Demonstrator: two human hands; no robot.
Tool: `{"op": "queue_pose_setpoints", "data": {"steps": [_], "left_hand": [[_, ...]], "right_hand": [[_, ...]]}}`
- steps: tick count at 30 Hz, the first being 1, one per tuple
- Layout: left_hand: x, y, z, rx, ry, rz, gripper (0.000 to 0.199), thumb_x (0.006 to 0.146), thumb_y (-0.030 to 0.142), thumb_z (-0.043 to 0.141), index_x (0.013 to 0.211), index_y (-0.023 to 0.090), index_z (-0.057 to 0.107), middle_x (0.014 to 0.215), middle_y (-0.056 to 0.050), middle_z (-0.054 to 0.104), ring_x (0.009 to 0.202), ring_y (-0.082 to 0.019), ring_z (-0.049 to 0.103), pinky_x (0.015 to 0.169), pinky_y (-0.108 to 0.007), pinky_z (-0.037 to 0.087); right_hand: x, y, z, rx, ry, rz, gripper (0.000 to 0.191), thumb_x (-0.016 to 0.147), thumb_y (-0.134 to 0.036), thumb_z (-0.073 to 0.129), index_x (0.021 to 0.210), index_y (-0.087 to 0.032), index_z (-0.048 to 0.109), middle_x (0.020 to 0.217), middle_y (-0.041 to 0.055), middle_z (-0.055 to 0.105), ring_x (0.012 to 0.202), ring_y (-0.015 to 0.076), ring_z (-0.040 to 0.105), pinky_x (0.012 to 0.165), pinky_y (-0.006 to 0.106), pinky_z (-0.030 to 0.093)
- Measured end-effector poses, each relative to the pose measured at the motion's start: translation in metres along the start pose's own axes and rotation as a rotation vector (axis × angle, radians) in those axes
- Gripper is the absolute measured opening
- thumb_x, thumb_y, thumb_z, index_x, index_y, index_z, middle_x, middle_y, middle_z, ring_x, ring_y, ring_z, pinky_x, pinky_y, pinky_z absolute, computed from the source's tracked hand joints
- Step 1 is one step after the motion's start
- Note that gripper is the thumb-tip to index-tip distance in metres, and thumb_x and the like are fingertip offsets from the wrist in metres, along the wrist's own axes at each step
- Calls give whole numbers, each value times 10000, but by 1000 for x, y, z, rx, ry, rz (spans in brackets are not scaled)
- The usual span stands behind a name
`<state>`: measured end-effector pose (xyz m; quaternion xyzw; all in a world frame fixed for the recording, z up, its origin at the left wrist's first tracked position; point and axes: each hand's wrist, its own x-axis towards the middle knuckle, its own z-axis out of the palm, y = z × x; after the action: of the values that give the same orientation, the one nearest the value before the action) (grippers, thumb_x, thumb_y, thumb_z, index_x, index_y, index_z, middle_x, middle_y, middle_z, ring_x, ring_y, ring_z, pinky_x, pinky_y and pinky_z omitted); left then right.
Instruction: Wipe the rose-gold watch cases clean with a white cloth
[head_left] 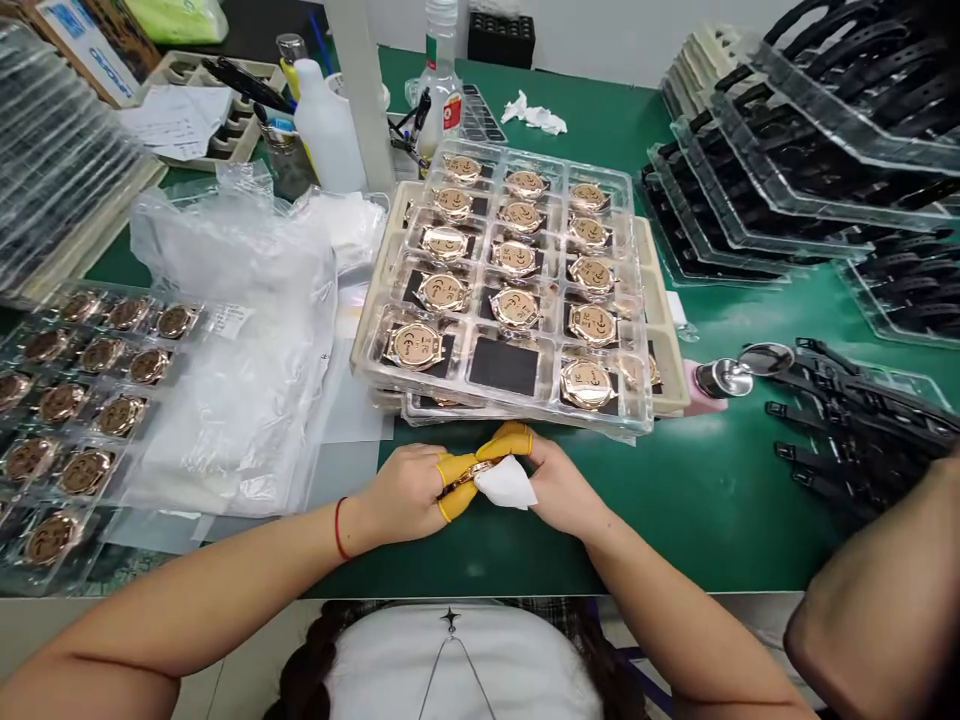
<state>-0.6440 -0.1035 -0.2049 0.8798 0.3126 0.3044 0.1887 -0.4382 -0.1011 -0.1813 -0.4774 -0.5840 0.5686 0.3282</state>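
Note:
Between my two hands, near the table's front edge, a rose-gold watch case point(466, 476) is held edge-on. My left hand point(412, 492), with yellow finger cots, pinches its left side. On its other side my right hand point(555, 480), also with yellow cots, grips the case and a white wipe point(507, 484). Just beyond them lies a stacked clear tray point(491, 402) of rose-gold watch cases, backs up, each in its own compartment. One front-row compartment shows only a black pad point(504, 366).
Plastic bags point(232, 400) and another watch tray point(150, 445) lie on the left. Black straps point(847, 420) and stacked strap trays point(750, 235) stand right, beside a pink dispenser point(701, 390) with its metal lid open. Bottles point(326, 125) stand behind. Another person's arm point(885, 590) reaches in at right.

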Motion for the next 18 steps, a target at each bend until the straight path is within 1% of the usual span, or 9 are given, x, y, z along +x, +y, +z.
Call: {"op": "queue_pose_setpoints", "data": {"steps": [2, 4, 6, 8, 11, 13, 14, 16, 18], "left_hand": [[-2, 2, 1, 42, -31, -9, 275, 928, 231, 450, 715, 159, 609, 540, -8, 558, 499, -128, 502, 515, -252, 387], [-4, 3, 1, 51, -70, -40, 266, 935, 244, 443, 769, 152, 630, 588, -20, 598, 534, -139, 537, 534, -256, 409], [-5, 3, 2, 46, -99, -74, 281, 946, 254, 424, 795, 155, 639, 629, -28, 625, 577, -149, 569, 563, -259, 434], [-4, 1, 3, 38, -117, -96, 309, 961, 260, 403, 797, 157, 644, 650, -33, 635, 608, -153, 585, 584, -259, 447], [-4, -2, 5, 1, -80, -100, 311, 987, 286, 395, 909, 156, 667, 693, -35, 654, 643, -153, 597, 601, -257, 458], [-4, -4, 7, -8, -22, -87, 294, 993, 300, 403, 1025, 166, 662, 758, -38, 682, 700, -159, 621, 635, -260, 477], [-5, -5, 8, 10, -2, -82, 288, 991, 299, 410, 1051, 166, 658, 776, -40, 687, 718, -162, 628, 645, -264, 483], [-6, -7, 10, 93, -19, -51, 282, 976, 273, 422, 962, 150, 676, 728, -49, 667, 692, -174, 616, 622, -277, 477], [-7, -8, 10, 198, -73, -11, 316, 950, 231, 421, 777, 141, 670, 640, -57, 611, 644, -185, 585, 588, -292, 457]], "right_hand": [[1, 4, 10, -11, 46, -82, 212, 648, -379, 832, 723, -223, 708, 776, 32, 631, 745, 184, 579, 710, 327, 472], [2, 8, 16, -16, 90, -130, 227, 646, -391, 832, 673, -222, 683, 737, 25, 608, 709, 177, 562, 659, 314, 457], [4, 11, 17, -21, 115, -167, 212, 678, -388, 811, 655, -223, 679, 723, 26, 608, 708, 177, 556, 657, 314, 447], [6, 11, 13, 17, 89, -177, 203, 711, -381, 784, 640, -222, 681, 698, 21, 604, 697, 170, 550, 673, 317, 444], [8, 12, 4, 171, -26, -65, 218, 723, -391, 765, 636, -211, 677, 661, -3, 580, 620, 136, 516, 638, 295, 435], [8, 13, 2, 257, -91, 23, 222, 709, -403, 767, 653, -206, 680, 662, -8, 574, 624, 132, 517, 621, 281, 427], [8, 13, 3, 279, -98, 42, 224, 699, -405, 771, 660, -204, 681, 675, -6, 579, 646, 136, 526, 628, 280, 427], [6, 12, 8, 241, -57, 31, 222, 676, -391, 788, 657, -202, 673, 700, 0, 588, 691, 147, 535, 665, 288, 430], [4, 10, 14, 135, 47, 9, 213, 661, -359, 804, 654, -204, 659, 724, 6, 590, 727, 159, 528, 703, 302, 428]]}}
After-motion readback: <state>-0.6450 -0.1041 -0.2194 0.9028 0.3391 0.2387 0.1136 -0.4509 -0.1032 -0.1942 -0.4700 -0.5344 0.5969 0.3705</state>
